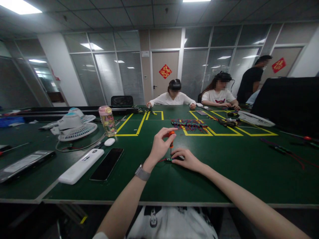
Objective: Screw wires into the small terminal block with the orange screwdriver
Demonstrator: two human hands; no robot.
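Observation:
My left hand pinches the orange handle of a small screwdriver held upright, tip down on a small green connector with red wires. My right hand lies on the green table, fingers pressed on that connector, holding it in place. A watch sits on my left wrist. Further back lies a bundle of coloured wires and connectors inside yellow tape marks.
To the left lie a black phone, a white power bank, a white mouse, a pink-lidded bottle and a white fan. Three people are at the far side. A black screen stands at right.

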